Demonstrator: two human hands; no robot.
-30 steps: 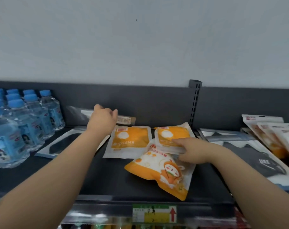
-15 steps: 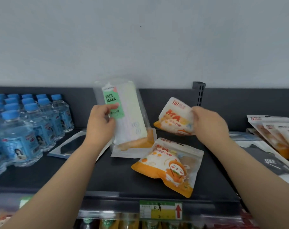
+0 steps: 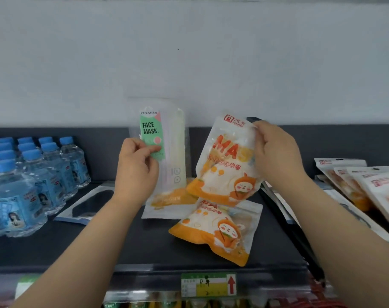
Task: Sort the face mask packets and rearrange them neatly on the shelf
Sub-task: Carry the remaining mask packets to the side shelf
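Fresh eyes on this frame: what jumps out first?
Two packets held up mid-frame: the left hand grips a green-labelled face mask packet, the right hand an orange mask pouch. A matching orange pouch lies on the dark shelf below; blue-capped water bottles crowd the left.

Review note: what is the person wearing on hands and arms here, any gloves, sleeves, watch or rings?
Nothing worn shows. The left hand and right hand are bare: no gloves, no visible rings. The left forearm and right forearm are uncovered to the frame's lower edge, with no sleeve, watch or bracelet in view.
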